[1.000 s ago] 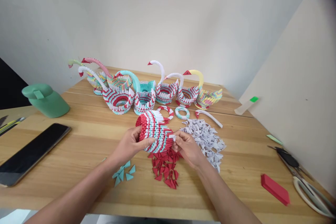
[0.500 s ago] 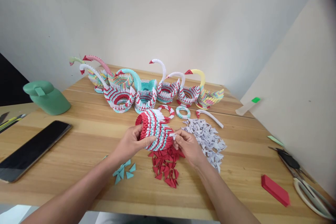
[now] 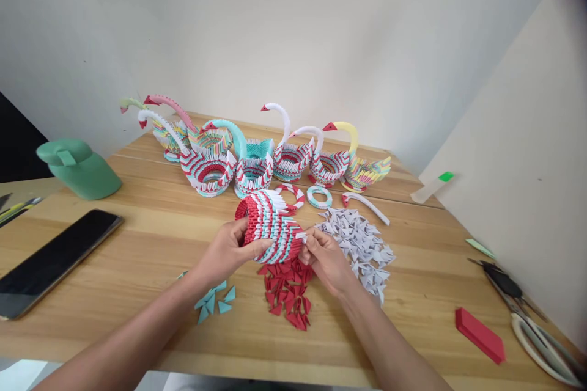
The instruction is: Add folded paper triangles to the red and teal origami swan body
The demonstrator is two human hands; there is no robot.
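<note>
A round body of folded paper pieces [image 3: 273,223], banded in red, white and teal, lies tilted on its side above the table. My left hand [image 3: 232,247] is closed around its left end, thumb across the outside. At the right rim, my right hand [image 3: 326,256] pinches a small white folded paper piece [image 3: 301,236] against the edge. Below sits a pile of red folded paper pieces [image 3: 288,296]. White folded paper pieces [image 3: 360,244] are heaped to the right, and a few teal pieces [image 3: 215,299] lie near my left forearm.
Finished paper swans [image 3: 208,171] stand along the back. Two paper rings [image 3: 320,197] and a white curved neck [image 3: 367,204] lie before them. A green jug [image 3: 80,168] and phone [image 3: 59,263] are left; a red block [image 3: 479,335] and scissors [image 3: 541,342] are right.
Almost nothing differs. The view has shifted very slightly, and both hands keep their hold on the paper body and the white piece.
</note>
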